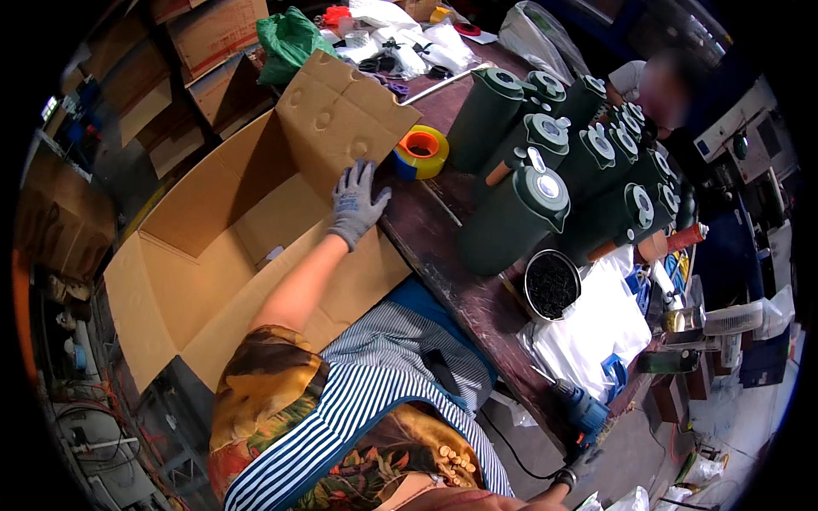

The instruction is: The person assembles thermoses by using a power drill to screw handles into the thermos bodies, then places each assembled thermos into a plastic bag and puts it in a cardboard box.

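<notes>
Resting on carton, left hand spread; right hand, grip unclear; scuffed table; boxes.

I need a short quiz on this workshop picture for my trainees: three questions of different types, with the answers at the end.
1. Multiple choice: Which colour lines the middle of the tape roll?
A) green
B) orange
C) white

2. Fill in the blank: The left hand, spread against the cardboard box, wears a grey ____.

3. True or false: The dark green pitchers stand inside the cardboard box.

Key:
1. B, orange.
2. Glove.
3. False; they stand on the table.
</notes>
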`<state>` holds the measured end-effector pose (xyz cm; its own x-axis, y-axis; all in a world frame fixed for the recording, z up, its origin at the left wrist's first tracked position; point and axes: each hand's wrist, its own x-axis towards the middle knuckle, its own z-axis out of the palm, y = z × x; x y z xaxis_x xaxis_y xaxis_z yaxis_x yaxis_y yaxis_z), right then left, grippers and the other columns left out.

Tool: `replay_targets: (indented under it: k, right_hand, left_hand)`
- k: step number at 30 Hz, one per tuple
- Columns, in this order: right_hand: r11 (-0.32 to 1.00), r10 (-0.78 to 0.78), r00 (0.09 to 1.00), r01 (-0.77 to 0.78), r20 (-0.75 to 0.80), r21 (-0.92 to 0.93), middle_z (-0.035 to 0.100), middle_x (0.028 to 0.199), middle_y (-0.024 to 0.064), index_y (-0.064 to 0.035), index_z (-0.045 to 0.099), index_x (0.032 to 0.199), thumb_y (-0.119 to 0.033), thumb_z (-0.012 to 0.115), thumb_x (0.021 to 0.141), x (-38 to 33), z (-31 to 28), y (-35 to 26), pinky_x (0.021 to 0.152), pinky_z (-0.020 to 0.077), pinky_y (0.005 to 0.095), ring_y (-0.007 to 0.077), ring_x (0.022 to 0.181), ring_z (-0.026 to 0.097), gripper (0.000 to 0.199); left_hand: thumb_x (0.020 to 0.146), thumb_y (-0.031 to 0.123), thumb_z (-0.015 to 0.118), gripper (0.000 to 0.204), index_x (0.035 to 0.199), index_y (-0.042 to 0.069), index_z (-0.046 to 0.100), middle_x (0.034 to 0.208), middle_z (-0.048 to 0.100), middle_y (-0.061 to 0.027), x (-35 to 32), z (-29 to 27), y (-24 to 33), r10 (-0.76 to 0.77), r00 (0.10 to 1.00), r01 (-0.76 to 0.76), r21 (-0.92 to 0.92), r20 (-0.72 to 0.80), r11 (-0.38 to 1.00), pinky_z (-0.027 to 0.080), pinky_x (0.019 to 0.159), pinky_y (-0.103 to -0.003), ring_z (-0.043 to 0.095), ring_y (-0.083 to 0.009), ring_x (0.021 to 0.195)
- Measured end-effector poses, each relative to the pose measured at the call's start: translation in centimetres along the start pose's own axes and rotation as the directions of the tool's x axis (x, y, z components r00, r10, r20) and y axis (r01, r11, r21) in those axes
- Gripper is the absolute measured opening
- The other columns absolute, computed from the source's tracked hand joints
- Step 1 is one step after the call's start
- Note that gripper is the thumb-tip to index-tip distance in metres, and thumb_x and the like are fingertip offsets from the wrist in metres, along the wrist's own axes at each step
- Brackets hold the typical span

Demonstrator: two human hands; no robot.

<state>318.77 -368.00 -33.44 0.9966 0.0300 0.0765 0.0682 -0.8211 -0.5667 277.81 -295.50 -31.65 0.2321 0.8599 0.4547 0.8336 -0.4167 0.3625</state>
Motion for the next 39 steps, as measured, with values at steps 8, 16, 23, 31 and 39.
replay_targets:
  k: [8, 16, 23, 31, 39]
  right_hand:
    - [0.947, -0.295, 0.956, 0.293, 0.006, -0.134, 0.047, 0.148, 0.0176, -0.0063, 0.039, 0.149, -0.038, 0.07, 0.087, -3.5, 0.3, 0.7, 0.106, 0.0412, 0.0416, 0.036, 0.131, 0.05, 0.076]
    - [0.897, -0.366, 0.93, 0.361, 0.027, -0.257, 0.051, 0.14, 0.0224, -0.0053, 0.041, 0.146, -0.026, 0.081, 0.074, -5.0, 0.6, -2.3, 0.107, 0.0401, 0.0457, 0.041, 0.128, 0.049, 0.084]
    - [0.996, 0.0, 0.995, -0.008, 0.098, 0.086, 0.057, 0.131, 0.0173, -0.0044, 0.044, 0.144, -0.021, 0.085, 0.069, -8.8, 0.1, -3.4, 0.105, 0.0406, 0.0433, 0.0315, 0.12, 0.054, 0.086]
    - [0.744, 0.155, 0.951, -0.291, 0.268, 0.602, 0.063, 0.088, 0.0031, -0.0102, 0.047, 0.138, -0.011, 0.083, 0.072, -12.0, 0.5, -6.7, 0.052, 0.0499, 0.0269, 0.0128, 0.062, 0.059, 0.075]
    - [0.729, 0.114, 0.897, -0.368, 0.427, 0.578, 0.061, 0.111, 0.0083, -0.0044, 0.045, 0.14, -0.013, 0.086, 0.07, -13.5, 1.0, -11.2, 0.074, 0.0555, 0.0282, 0.0161, 0.091, 0.063, 0.081]
  left_hand:
    - [0.083, 0.047, 0.071, 0.078, 0.147, 0.013, 0.042, 0.151, 0.037, -0.0203, 1.4, -12.6, 21.9, 0.529, 0.761, -0.642, -0.319, -0.375, 0.698, 0.024, 0.114, -0.058, 0.034, -0.0433, 0.138]
    - [0.083, 0.04, 0.07, 0.037, 0.116, 0.022, 0.066, 0.139, 0.053, -0.0032, 1.0, -11.0, 26.6, 0.747, 0.653, -0.757, -0.121, -0.123, 0.642, 0.023, 0.112, -0.064, 0.041, -0.0346, 0.136]
    - [0.084, 0.021, 0.079, 0.055, 0.13, 0.003, 0.056, 0.13, 0.059, -0.0128, 4.8, -16.8, 19.8, 0.598, 0.801, -0.311, -0.829, 0.035, 0.464, 0.039, 0.111, -0.039, 0.05, -0.026, 0.131]
    - [0.081, 0.036, 0.076, 0.085, 0.15, 0.003, 0.038, 0.146, 0.048, -0.0172, 1.5, -19.3, 13.8, 0.495, 0.794, -0.097, -0.729, 0.354, 0.677, 0.036, 0.113, -0.04, 0.046, -0.0264, 0.134]
    - [0.091, 0.042, 0.062, 0.073, 0.15, 0.005, 0.039, 0.144, 0.049, -0.0126, -11.3, -6.5, 9.7, 0.346, 0.54, 0.777, -0.613, 0.767, 0.147, 0.034, 0.113, -0.038, 0.044, -0.0258, 0.135]
